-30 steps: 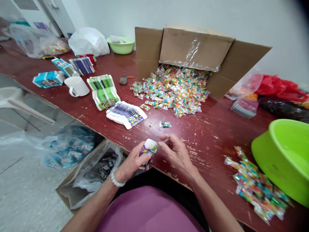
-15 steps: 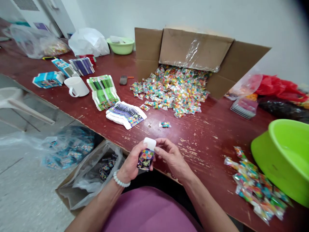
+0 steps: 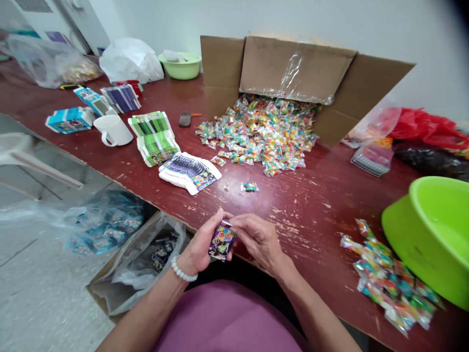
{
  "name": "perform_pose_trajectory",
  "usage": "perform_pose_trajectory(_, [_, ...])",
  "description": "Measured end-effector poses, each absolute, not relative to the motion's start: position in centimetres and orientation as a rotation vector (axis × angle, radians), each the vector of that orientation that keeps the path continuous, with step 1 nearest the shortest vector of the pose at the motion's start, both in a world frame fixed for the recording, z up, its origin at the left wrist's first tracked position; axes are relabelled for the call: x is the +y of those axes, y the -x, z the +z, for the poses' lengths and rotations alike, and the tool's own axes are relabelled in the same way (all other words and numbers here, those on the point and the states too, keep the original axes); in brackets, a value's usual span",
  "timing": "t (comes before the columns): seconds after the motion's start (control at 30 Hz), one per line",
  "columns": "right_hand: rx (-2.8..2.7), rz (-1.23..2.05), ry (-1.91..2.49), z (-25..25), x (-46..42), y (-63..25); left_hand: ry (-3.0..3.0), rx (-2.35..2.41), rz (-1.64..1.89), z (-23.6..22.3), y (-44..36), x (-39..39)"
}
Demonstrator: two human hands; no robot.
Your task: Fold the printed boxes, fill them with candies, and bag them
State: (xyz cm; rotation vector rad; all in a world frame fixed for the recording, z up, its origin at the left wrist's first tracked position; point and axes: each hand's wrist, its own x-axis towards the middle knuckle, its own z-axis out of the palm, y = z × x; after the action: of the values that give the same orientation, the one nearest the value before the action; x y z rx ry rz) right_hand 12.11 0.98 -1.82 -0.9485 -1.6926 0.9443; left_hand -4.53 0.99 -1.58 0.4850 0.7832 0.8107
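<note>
My left hand [image 3: 201, 244] is wrapped round a small purple printed box [image 3: 222, 243] at the table's near edge. My right hand [image 3: 256, 238] pinches the box's top, its fingers pressed on the closed flap. A single wrapped candy [image 3: 249, 186] lies on the red table [image 3: 315, 205] just beyond my hands. A stack of flat purple box blanks [image 3: 190, 172] sits to the upper left. A big heap of colourful candy packets [image 3: 262, 132] spills from an open cardboard carton [image 3: 293, 73].
A lime basin [image 3: 432, 234] and a pile of candy packets [image 3: 388, 278] are at the right. Green blanks [image 3: 156, 137], a white mug [image 3: 112, 130], blue boxes [image 3: 68, 120] and a phone [image 3: 185, 119] lie left. A lined carton [image 3: 139, 264] stands on the floor.
The box's white top flap stood up half a second ago; now it is folded down under my right fingers. My hands and the view shifted slightly.
</note>
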Motion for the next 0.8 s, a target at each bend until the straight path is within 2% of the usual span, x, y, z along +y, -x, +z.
perform_pose_trajectory(0.07, [-1.792,0.878,0.934,-1.7,0.9,-12.3,-0.435,0.784,0.791,-1.7,4.4,1.1])
perform_pose_trajectory(0.23, [-1.484,1.285,1.133,-1.3,0.7,-11.8,-0.552,0.922,0.883,-1.4,3.4,0.8])
perform_pose_trajectory(0.5, [-1.115,1.577,1.081,-0.9,1.5,-11.0,-0.579,0.865,0.815,-2.0,3.4,0.7])
perform_pose_trajectory(0.63, [-1.377,1.457,1.058,-1.6,0.8,-11.1,-0.503,0.891,0.847,-2.1,3.9,1.0])
perform_pose_trajectory(0.8, [-1.877,0.856,1.096,-2.7,-0.4,-10.6,-0.339,0.834,0.943,-2.1,4.0,1.5])
